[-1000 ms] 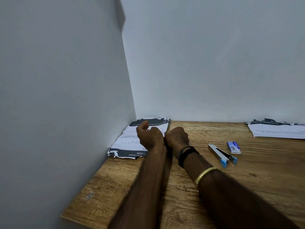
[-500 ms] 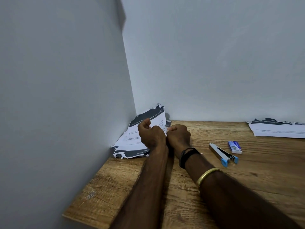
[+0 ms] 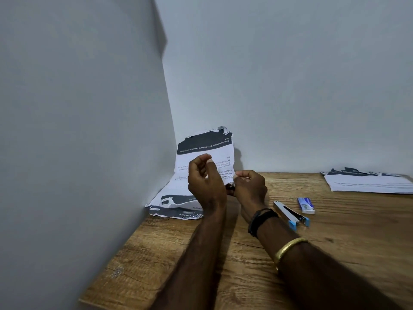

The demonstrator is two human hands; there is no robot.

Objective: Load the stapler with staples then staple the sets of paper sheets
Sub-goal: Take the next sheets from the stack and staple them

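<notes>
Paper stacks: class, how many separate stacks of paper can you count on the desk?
2. One paper stack lies in the left corner by the wall, its top sheets lifted by both hands. The other stack lies at the far right, cut off by the frame edge.

A plain office-like desk nook: a wood-grain tabletop fits into a corner of bare grey walls, with printed paper sheets, a stapler and a staple box on it.
</notes>
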